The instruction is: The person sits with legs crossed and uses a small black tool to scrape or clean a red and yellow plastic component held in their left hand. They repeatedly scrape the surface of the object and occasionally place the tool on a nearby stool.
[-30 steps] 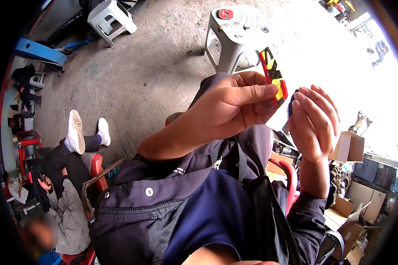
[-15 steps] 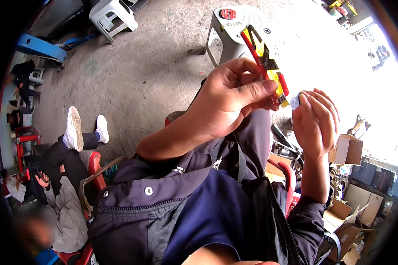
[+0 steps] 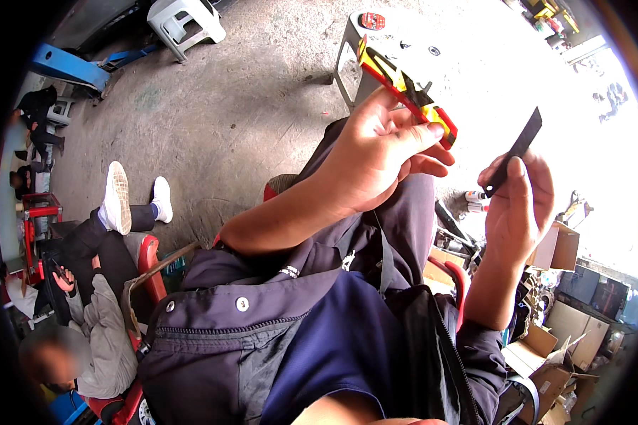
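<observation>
My left hand (image 3: 376, 152) pinches a red, yellow and black utility knife (image 3: 407, 92) between thumb and fingers. The knife's far end points up and to the left. To its right, my right hand (image 3: 521, 205) is raised, with thumb and fingers closed on a flat black knife blade (image 3: 523, 145). A small light hole shows near the blade's lower end, and its slanted tip points up and right. Blade and knife are apart. Beyond the knife stands a grey plastic stool (image 3: 361, 42) with a round red tin (image 3: 372, 21) on top.
A white stool (image 3: 184, 25) stands at the far left near a blue metal arm (image 3: 71, 71). Another person (image 3: 106, 340) sits to my left, legs stretched out. Cardboard boxes (image 3: 553, 248) and mixed parts lie at my right, beside my red chair's armrest (image 3: 457, 280).
My right hand has moved away from the knife's near end and turned, now showing the black blade upright. My left hand has shifted the knife slightly left and tilted it flatter.
</observation>
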Available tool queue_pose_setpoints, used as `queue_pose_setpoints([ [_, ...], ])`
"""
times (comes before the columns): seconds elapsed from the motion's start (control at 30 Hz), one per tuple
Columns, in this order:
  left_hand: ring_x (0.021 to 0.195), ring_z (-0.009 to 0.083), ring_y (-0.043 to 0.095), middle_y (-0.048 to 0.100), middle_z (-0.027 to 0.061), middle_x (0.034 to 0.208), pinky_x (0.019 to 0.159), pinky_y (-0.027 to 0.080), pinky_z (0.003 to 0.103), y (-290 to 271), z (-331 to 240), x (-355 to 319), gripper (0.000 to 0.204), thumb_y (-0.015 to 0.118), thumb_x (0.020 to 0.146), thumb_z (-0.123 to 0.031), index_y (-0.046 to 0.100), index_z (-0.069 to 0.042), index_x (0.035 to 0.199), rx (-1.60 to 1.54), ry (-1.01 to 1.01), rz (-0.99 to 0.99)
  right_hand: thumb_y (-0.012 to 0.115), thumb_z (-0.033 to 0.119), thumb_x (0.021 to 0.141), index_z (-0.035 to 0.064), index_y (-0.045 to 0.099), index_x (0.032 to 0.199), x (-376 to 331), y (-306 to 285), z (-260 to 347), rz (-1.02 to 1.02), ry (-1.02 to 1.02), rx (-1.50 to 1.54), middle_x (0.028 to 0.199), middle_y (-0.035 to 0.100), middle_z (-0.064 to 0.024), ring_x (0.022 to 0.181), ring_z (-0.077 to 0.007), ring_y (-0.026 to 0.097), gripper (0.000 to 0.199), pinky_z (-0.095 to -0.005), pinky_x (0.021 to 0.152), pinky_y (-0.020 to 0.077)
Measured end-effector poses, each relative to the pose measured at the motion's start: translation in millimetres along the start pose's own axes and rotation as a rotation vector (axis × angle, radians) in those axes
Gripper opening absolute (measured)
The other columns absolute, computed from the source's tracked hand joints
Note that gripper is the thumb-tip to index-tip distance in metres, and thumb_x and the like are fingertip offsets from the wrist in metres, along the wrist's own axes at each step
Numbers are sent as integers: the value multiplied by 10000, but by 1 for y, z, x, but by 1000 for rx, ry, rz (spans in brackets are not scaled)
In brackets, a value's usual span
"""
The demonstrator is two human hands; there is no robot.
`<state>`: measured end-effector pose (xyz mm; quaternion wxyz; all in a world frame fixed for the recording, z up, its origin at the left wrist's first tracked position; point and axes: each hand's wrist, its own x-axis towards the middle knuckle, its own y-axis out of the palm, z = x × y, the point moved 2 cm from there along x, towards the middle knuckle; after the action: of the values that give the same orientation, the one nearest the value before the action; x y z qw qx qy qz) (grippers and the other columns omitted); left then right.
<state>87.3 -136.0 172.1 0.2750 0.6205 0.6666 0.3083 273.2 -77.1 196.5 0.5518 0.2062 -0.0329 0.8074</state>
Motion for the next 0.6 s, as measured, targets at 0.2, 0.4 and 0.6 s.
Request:
queue_pose_setpoints([
  [0.2,931,229,659,602,112,1057,755,585,411,-3,5,4,218,545,964,-59,500,-35,1176,-52,-4,35,597,-13,932,-37,594,1093,-2,-2,-12,46,129,159,923,646,-39,782,-51,579,163,-165,685,434],
  [0.4,861,217,672,631,104,988,733,591,383,-8,8,8,194,607,932,-31,536,1,1110,74,25,-7,549,44,964,-39,585,1087,-4,-4,-24,0,140,64,853,643,-102,720,-130,607,153,-250,664,491],
  [0.6,749,235,694,669,126,877,710,603,350,-15,8,15,157,692,873,-6,611,69,986,301,97,-46,537,51,974,-49,588,1102,-9,1,-30,-31,119,-54,841,651,-115,698,-149,620,170,-279,644,512],
])
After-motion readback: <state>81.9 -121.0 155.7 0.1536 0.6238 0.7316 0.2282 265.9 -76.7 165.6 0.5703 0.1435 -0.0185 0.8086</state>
